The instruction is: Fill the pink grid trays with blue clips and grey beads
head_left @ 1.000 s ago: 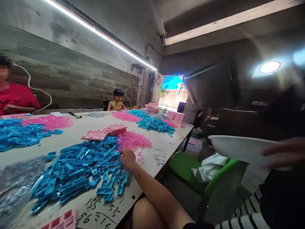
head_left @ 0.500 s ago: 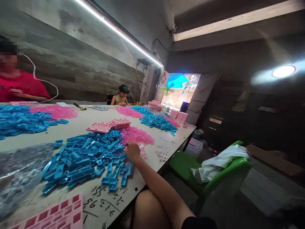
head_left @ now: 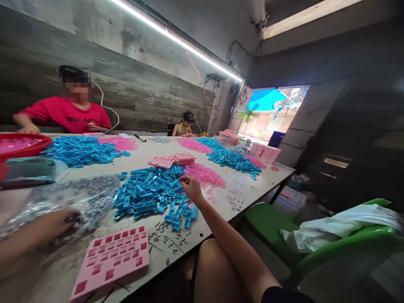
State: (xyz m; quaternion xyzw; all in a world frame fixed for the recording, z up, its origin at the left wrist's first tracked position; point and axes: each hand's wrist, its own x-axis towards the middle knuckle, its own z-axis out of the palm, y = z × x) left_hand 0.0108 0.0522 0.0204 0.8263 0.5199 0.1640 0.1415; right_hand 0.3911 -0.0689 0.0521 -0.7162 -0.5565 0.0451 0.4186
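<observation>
While the right hand hangs at the edge of the near pile of blue plastic trays, its fingers are bent with thumb and forefinger close together; cannot tell if anything is pinched. Left hand, blurred, is over the clear plastic bag of small greyish pieces, fingers partly curled; grip and contents cannot be made out. Pink slotted panel lies flat on the white table at the near edge, between left hand and handwritten black figures, slots facing up. Blue trays sit just beyond it, jumbled, a few loose ones on the near right side. Pink translucent bits are heaped just beyond the right hand, touching the blue pile. More pink panels lie behind the blue pile, against it. Far left: second blue heap, and a red basin with pink bits inside. Co-worker in a red shirt and another in a yellowish top sit across the table. Green chair at right, white cloth-like item draped over it.
</observation>
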